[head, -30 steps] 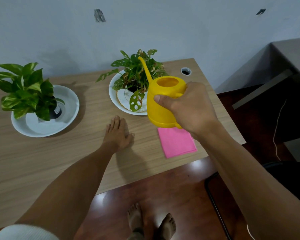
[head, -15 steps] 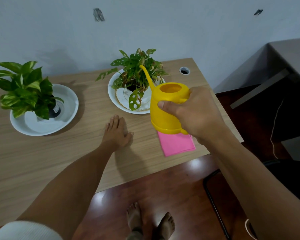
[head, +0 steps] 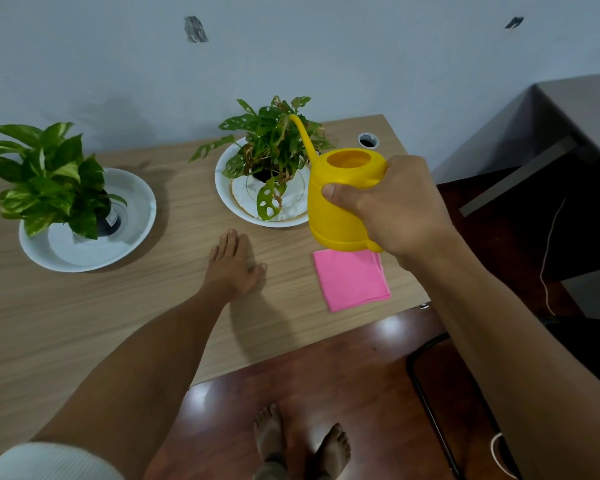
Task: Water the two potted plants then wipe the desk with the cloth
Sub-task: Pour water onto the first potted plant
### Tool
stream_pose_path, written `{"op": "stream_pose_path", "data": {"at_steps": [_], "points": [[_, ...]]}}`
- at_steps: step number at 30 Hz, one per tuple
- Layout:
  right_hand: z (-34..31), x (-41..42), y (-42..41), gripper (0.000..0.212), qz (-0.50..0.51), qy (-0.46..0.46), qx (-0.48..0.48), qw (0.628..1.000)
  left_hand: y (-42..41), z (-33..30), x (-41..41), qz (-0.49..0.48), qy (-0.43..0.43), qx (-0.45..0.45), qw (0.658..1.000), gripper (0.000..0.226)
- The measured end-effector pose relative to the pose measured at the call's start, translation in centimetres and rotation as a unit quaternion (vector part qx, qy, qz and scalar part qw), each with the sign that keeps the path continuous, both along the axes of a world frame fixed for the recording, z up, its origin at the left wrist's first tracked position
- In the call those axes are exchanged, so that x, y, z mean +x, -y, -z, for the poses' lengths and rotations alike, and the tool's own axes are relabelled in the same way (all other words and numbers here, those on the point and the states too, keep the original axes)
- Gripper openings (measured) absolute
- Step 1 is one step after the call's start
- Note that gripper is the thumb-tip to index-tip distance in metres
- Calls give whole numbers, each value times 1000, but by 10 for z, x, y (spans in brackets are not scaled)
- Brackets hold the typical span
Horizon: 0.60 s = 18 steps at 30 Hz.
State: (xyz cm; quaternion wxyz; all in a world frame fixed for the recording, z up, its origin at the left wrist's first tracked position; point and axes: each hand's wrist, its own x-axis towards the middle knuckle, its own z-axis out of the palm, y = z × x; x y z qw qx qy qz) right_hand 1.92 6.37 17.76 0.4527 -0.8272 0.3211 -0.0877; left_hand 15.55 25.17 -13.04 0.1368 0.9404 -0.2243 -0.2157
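A: Lowered a touch since a second ago, watering can [head: 340, 199], now upright; spout [head: 302, 136] up among leaves of right potted plant [head: 274, 157].
B: Grip?
A: Right hand [head: 388, 209] wrapped tight round can, at the handle side. Left hand [head: 232, 265] flat and empty on tabletop [head: 118, 306].
B: Water flowing?
A: Can't tell, probably not at this tilt. Next: tip slowly, aim at soil, keep inside plate [head: 229, 195].
B: Rest?
A: Left potted plant [head: 45, 178] in white dish [head: 136, 216], well apart. Pink cloth [head: 354, 282] flat near the front edge, right under the can; avoid drips.
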Motion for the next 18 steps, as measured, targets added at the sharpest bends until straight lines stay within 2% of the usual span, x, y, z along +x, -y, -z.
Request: {"op": "stream_pose_path", "data": {"at_steps": [2,7,18], "points": [[0,4,-2,27,-7,2,5,1000,0,0,0,2,-1,1,1000,92],[-4,10,-9,46,-9,-5,6,1000,-2,0,2,7,0,7,1000,92],[-6,2,-9,45,-20,-30,13,999,-1,3,3,7,-3,6,1000,94]]}}
